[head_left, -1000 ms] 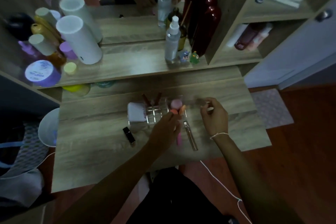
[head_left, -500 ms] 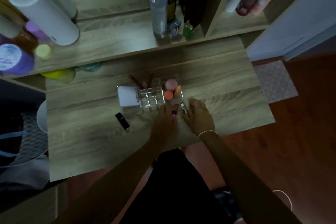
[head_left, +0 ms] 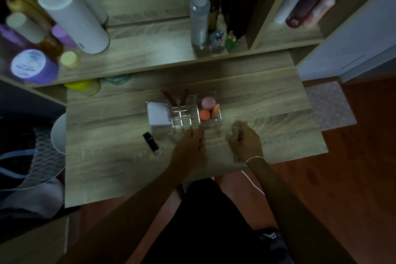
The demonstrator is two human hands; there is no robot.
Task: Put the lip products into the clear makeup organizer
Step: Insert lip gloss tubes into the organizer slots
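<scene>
The right hand (head_left: 246, 143) has its grip closed around a clear lip gloss tube (head_left: 236, 135), lifted for the clear organizer (head_left: 185, 117). The left hand (head_left: 190, 146) rests near; its grip I cannot tell.

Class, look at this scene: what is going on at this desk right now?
A person is sorting lip products into a clear organizer on a wooden desk. The right hand holds a slim clear lip tube; the left hand is closed on something pinkish. A black lipstick lies on the desk.
</scene>
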